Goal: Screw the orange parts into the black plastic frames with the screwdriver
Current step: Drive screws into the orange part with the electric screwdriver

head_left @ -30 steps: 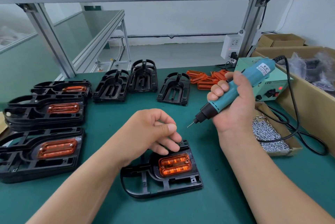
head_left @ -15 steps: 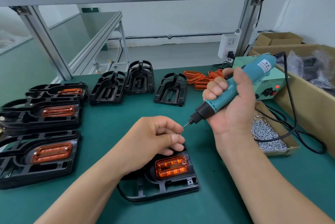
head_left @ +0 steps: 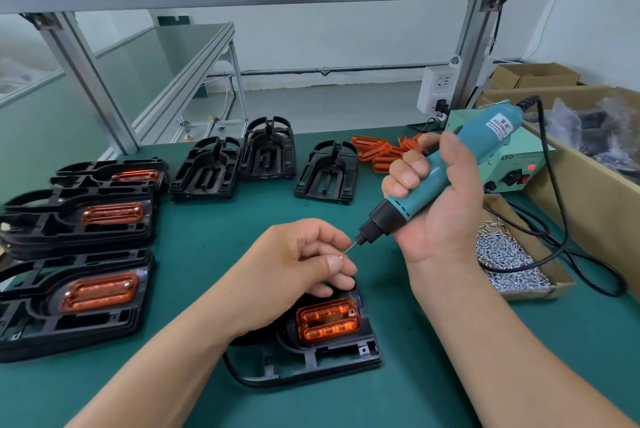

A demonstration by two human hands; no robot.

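Observation:
My right hand [head_left: 440, 216] grips the teal electric screwdriver [head_left: 446, 171], tilted with its bit pointing down-left. My left hand [head_left: 294, 268] pinches a small screw [head_left: 340, 257] between thumb and forefinger, and the bit tip touches it. Just below my left hand lies a black plastic frame [head_left: 311, 355] with an orange part [head_left: 327, 321] seated in it. Left of me lie three frames with orange parts [head_left: 100, 292] fitted. Further back lie empty black frames [head_left: 327, 173] and loose orange parts [head_left: 377, 150].
A cardboard tray of silver screws [head_left: 505, 261] sits to the right, crossed by the screwdriver's black cable [head_left: 557, 219]. Behind it stands the green power supply [head_left: 512, 164]. A large cardboard box [head_left: 588, 206] lines the right edge. Aluminium frame posts [head_left: 86, 84] rise at the back.
My right hand has lowered the screwdriver toward my left hand until the bit met the screw. My left hand has lifted slightly off the frame with the screw pinched.

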